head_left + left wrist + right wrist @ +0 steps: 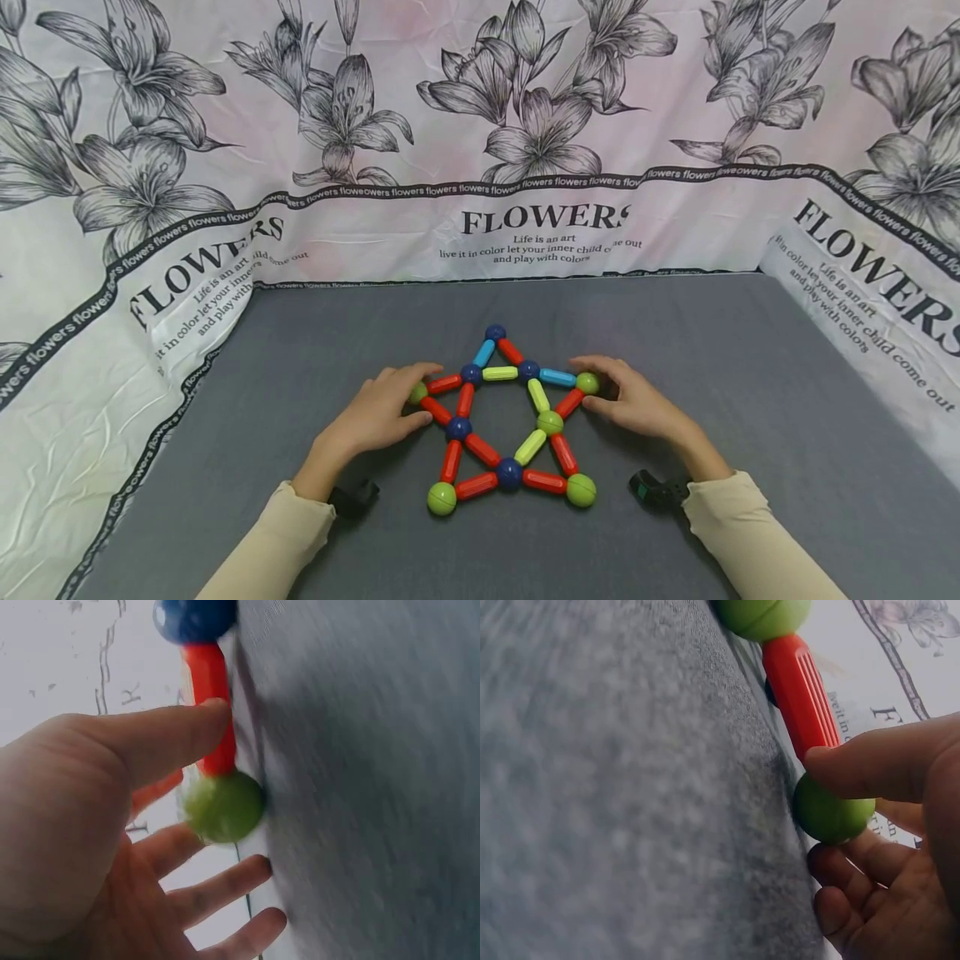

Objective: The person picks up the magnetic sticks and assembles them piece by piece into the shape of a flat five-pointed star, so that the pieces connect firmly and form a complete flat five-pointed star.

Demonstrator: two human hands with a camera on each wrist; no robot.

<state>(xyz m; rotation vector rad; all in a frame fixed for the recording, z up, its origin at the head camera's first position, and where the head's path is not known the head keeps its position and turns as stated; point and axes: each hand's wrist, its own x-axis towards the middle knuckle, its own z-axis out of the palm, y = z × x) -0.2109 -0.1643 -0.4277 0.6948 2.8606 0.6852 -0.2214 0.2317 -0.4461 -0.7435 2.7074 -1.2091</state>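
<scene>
A flat star of building rods and balls (510,474) lies on the grey tabletop in the head view. Its rods are red, yellow-green and light blue; dark blue and green balls join them. At its left point, my left hand (378,412) holds a green ball (225,806) between thumb and fingers, the thumb against a red rod (208,671). On the opposite point, my right hand (637,400) grips another green ball (832,810), thumb where the ball meets a red rod (799,694). Part of each held ball is hidden by the fingers.
The grey tabletop (360,317) surrounds the star. White flower-printed cloth (540,237) stands behind it and along both sides. Dark wrist devices are worn at the left wrist (354,498) and the right wrist (658,492), close to the table.
</scene>
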